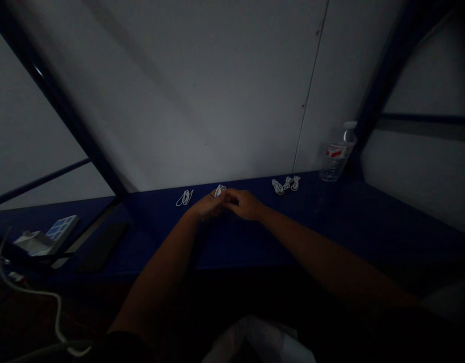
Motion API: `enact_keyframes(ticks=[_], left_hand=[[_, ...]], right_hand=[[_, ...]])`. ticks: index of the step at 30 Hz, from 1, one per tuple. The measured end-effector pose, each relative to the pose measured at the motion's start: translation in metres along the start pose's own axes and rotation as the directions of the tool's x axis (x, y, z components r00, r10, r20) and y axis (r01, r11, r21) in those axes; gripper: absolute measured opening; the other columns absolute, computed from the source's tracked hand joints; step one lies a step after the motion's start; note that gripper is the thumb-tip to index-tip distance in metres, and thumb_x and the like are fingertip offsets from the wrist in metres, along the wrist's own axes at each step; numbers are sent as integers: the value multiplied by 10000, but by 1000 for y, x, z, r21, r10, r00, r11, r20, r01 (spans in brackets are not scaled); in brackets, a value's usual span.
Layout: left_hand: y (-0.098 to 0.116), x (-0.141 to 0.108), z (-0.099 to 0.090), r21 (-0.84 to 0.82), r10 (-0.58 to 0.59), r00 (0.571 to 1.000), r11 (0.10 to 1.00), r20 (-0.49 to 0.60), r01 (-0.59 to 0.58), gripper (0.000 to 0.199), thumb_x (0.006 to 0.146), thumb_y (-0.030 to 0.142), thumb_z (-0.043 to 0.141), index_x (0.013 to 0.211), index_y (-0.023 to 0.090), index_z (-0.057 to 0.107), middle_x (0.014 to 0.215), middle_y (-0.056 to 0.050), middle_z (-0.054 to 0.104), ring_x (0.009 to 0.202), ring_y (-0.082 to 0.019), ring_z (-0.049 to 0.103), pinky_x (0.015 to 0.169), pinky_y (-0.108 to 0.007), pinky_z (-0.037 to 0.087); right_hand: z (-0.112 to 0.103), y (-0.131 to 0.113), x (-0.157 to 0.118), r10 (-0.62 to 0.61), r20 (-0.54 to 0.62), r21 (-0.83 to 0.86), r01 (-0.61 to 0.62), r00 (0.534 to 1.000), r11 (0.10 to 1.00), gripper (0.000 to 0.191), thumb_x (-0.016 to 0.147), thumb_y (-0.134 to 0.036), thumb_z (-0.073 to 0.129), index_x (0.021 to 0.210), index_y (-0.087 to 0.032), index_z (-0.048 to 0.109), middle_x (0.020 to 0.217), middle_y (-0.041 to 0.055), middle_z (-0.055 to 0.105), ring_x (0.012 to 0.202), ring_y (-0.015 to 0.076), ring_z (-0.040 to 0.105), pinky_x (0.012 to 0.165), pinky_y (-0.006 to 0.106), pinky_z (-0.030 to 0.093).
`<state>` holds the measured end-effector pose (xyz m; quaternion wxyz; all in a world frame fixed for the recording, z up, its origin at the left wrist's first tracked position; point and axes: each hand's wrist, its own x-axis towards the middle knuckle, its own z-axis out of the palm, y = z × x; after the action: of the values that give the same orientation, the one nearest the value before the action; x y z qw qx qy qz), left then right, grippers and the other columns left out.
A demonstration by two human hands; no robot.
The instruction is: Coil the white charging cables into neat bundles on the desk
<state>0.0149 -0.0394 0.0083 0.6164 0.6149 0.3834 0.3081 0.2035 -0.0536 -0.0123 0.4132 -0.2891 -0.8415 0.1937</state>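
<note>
Both hands meet over the blue shelf (232, 247), near the white wall. My left hand (209, 205) is closed on a coiled white cable (219, 190), whose loops stick out above the fingers. Close against it, my right hand (243, 202) is closed too, thumb and fingers pinched at the same cable. A thin dark strand shows by the left hand. To the left lies another coiled white cable (184, 197). Over on the right are several small white cable bundles (286, 185) in a group. The dim light hides the fingertips.
A clear plastic bottle (337, 154) with a red and white label stands at the right back. Blue metal posts (66, 106) frame both sides. At left lie a dark flat object (104, 247) and a blue-and-white box (62, 229). A pale cable (58, 307) hangs lower left.
</note>
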Motion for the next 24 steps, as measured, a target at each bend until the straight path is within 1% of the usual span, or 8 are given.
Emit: enact_keyframes(ticks=[4, 7, 9, 12, 14, 16, 20, 24], left_hand=[[1, -1, 3, -8, -59, 993, 998, -99, 59, 618, 800, 770, 460, 933, 183, 598, 531, 15, 441, 370, -56, 283, 387, -201, 126], [3, -6, 4, 24, -89, 994, 996, -58, 91, 521, 798, 669, 590, 1029, 203, 601, 523, 18, 466, 354, -56, 300, 378, -199, 141], [5, -8, 5, 31, -108, 994, 994, -19, 109, 426, 797, 546, 682, 1037, 201, 610, 503, 26, 462, 348, -59, 311, 367, -199, 156], [7, -9, 7, -4, -77, 997, 997, -9, 77, 221, 819, 321, 709, 983, 185, 650, 512, 3, 495, 408, -105, 445, 382, -203, 279], [9, -7, 9, 16, -27, 999, 999, -28, 28, 119, 815, 215, 678, 932, 192, 674, 584, -36, 568, 546, -152, 572, 461, -213, 399], [9, -6, 12, 152, 10, 999, 988, -46, -3, 95, 776, 195, 692, 870, 203, 686, 647, -59, 619, 671, -187, 631, 545, -232, 465], [7, -5, 14, 393, 8, 999, 919, -47, 11, 304, 665, 308, 799, 910, 157, 702, 667, -80, 648, 728, -246, 652, 587, -280, 488], [7, -5, 16, 597, 62, 998, 802, -23, -36, 576, 699, 438, 767, 1157, 112, 643, 930, -124, 705, 861, -254, 664, 699, -298, 506]], right_hand=[[-6, -5, -3, -34, 74, -135, 43, 997, 990, 371, 879, -327, 620, 1214, -193, 534, 860, 35, 693, 733, 171, 620, 720, 299, 460], [-17, -11, -2, -160, -42, -306, 140, 986, 942, 316, 874, -408, 633, 1100, -188, 620, 1044, 106, 663, 987, 248, 595, 897, 397, 448], [-22, -16, -1, -260, -60, -355, 223, 964, 908, 436, 836, -473, 669, 1167, -192, 621, 1229, 139, 597, 1165, 302, 520, 1010, 465, 393], [-20, -22, 0, -333, 65, -375, 332, 941, 866, 740, 757, -560, 725, 1378, -227, 500, 1423, 135, 479, 1307, 326, 423, 1096, 512, 316], [-15, -23, 0, -346, 162, -389, 382, 924, 838, 779, 743, -572, 733, 1405, -250, 479, 1488, 115, 424, 1355, 321, 381, 1132, 519, 273], [-9, -19, 1, -330, 209, -398, 389, 920, 831, 757, 744, -548, 738, 1398, -257, 489, 1505, 103, 412, 1376, 316, 365, 1155, 525, 239], [-3, -6, 0, -269, 145, -359, 304, 952, 882, 786, 744, -475, 748, 1422, -211, 452, 1431, 127, 501, 1333, 301, 440, 1161, 535, 241], [-5, 3, -3, -277, 88, -247, 291, 957, 924, 858, 703, -423, 781, 1444, -186, 418, 1417, 153, 511, 1330, 292, 460, 1139, 501, 312]])
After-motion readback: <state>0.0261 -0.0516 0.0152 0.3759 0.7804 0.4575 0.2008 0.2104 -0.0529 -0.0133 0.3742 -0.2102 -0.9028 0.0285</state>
